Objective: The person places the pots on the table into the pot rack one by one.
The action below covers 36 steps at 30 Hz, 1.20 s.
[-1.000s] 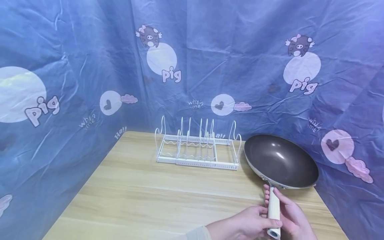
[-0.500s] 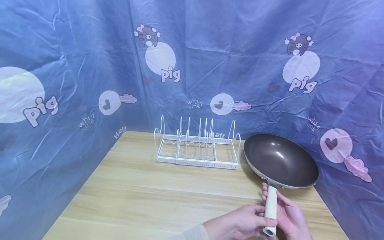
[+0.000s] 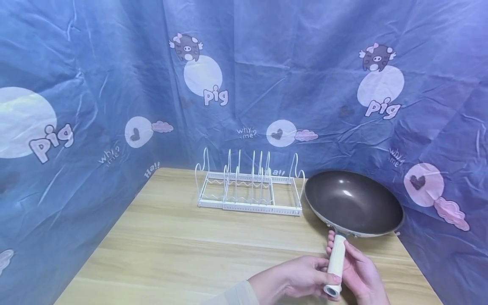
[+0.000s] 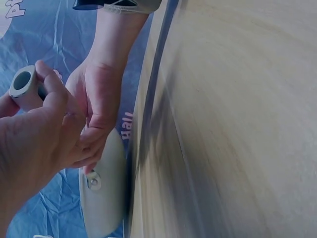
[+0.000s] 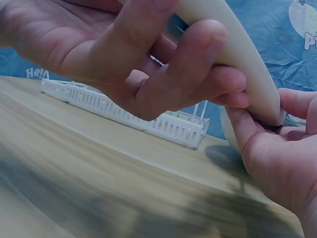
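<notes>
Pan, one: dark inside, pale outside, directly ahead of the hands, tilted with its hollow toward the head camera; contact with the worktop cannot be told. Handle, cream, hollow-ended, between the hands. Left hand: pinching the handle's near end, thumb on top. Right hand: curled round the handle closer to the pan. Rack, one: white wire, upright dividers, ahead and left of both hands. Cloth: blue, pig print, beyond the hands.
</notes>
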{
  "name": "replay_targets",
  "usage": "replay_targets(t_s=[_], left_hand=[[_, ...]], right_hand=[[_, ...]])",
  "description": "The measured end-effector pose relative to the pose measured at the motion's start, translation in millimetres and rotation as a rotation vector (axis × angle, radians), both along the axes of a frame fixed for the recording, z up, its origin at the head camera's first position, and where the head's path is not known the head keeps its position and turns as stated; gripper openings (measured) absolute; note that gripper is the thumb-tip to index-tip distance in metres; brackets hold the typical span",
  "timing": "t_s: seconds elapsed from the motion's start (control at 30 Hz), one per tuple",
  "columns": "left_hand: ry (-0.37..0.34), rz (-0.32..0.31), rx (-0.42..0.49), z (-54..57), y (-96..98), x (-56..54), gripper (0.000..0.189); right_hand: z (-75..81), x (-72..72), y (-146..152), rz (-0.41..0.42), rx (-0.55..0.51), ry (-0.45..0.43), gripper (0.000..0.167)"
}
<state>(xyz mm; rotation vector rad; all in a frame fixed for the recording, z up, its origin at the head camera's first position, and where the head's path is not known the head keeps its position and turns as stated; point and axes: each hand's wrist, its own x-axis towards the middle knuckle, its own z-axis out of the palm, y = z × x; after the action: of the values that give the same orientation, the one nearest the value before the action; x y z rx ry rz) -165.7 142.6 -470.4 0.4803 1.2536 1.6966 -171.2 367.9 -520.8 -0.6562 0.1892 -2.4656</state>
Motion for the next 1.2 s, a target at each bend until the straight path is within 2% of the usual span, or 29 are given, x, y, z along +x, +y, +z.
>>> replay_targets(t_s=[0.27,0.43,0.67,0.77,1.0,1.2], left_hand=[[0.046,-0.064,0.026,5.2,-8.9,-6.6,0.032],[0.053,-0.099,0.062,9.7,-15.1,-10.6,0.034],[0.054,-0.133,0.079,13.3,-24.4,-15.8,0.04],[0.07,-0.155,0.079,13.7,-28.0,-18.4,0.042],[0.104,-0.21,0.068,15.3,-39.3,-25.3,0.046],[0.103,-0.24,0.032,19.1,-47.5,-28.0,0.047]], right_hand=[[7.9,-3.0,-7,-0.016,-0.058,0.004,0.072],[14.1,-5.2,-11,-0.028,-0.081,0.036,0.074],[21.0,-5.5,-18,-0.068,-0.1,0.071,0.068],[25.9,-5.5,-22,-0.088,-0.077,0.107,0.069],[32.2,-7.6,-27,-0.182,0.051,0.189,0.064],[36.0,-8.4,-29,-0.213,0.107,0.205,0.061]])
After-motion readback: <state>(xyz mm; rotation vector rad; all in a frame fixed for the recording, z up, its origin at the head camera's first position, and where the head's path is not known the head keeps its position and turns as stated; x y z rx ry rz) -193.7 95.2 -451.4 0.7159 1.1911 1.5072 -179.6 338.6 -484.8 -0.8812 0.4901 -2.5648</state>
